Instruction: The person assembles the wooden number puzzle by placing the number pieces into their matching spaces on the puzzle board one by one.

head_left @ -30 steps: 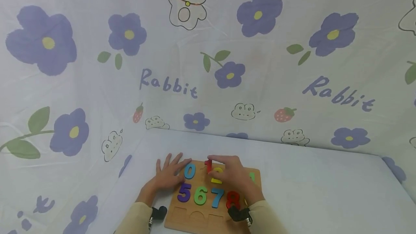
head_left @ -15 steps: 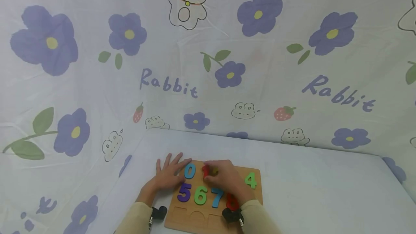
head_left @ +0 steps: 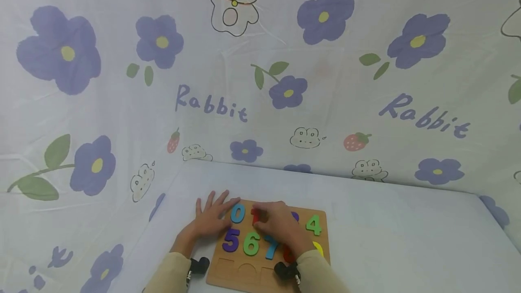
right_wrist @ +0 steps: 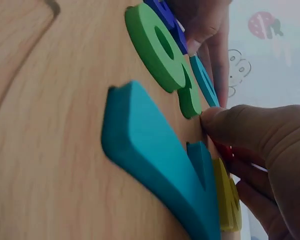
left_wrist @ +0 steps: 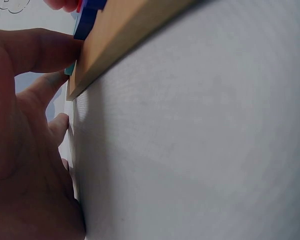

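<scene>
A wooden number-puzzle board (head_left: 221, 277) lies on the white table with coloured number pieces in it. My right hand (head_left: 281, 224) pinches the red number 1 piece (head_left: 255, 217) between thumb and fingers, in the top row beside the blue 0 (head_left: 238, 214). That hand covers the yellow 2 in the head view; the right wrist view shows the yellow piece (right_wrist: 226, 197) under it. My left hand (head_left: 213, 218) rests with spread fingers at the board's upper left edge, its thumb against the board edge (left_wrist: 97, 60) in the left wrist view.
Purple 5 (head_left: 231, 240), green 6 (head_left: 251, 243) and blue 7 (head_left: 270, 247) sit in the middle row. Green 4 (head_left: 314, 225) is at the right. Shallow recesses (head_left: 247, 271) mark the bottom row. A patterned curtain (head_left: 260, 58) hangs behind the table.
My right hand has brought the red 1 down and slightly left, from upright above the board to its place in the top row. The left hand has stayed put.
</scene>
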Demonstrator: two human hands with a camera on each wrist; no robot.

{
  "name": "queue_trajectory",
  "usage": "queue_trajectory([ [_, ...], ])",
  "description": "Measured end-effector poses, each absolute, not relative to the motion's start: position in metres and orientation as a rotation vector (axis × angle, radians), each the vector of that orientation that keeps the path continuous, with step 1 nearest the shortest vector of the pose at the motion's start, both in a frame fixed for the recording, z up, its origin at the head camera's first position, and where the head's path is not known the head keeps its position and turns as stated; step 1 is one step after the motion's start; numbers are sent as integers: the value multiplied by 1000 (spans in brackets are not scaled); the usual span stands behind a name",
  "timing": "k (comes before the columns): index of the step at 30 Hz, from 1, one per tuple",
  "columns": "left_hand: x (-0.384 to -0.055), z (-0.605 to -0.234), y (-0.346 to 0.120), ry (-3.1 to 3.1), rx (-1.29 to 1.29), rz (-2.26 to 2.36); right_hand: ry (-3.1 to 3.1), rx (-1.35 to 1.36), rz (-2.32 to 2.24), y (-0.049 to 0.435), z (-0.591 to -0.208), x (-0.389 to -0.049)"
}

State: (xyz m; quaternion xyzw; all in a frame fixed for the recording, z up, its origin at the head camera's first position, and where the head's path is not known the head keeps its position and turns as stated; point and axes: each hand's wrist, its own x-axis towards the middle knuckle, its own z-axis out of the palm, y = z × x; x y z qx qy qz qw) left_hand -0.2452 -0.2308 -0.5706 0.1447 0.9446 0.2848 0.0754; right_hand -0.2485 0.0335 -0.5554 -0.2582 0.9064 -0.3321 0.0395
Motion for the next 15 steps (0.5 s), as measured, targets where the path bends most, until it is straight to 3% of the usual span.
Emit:
queue_trajectory([
  [15, -244, -572, -230, 2844, 400, 833, 2953, -898, -1085, 65, -543, -235],
])
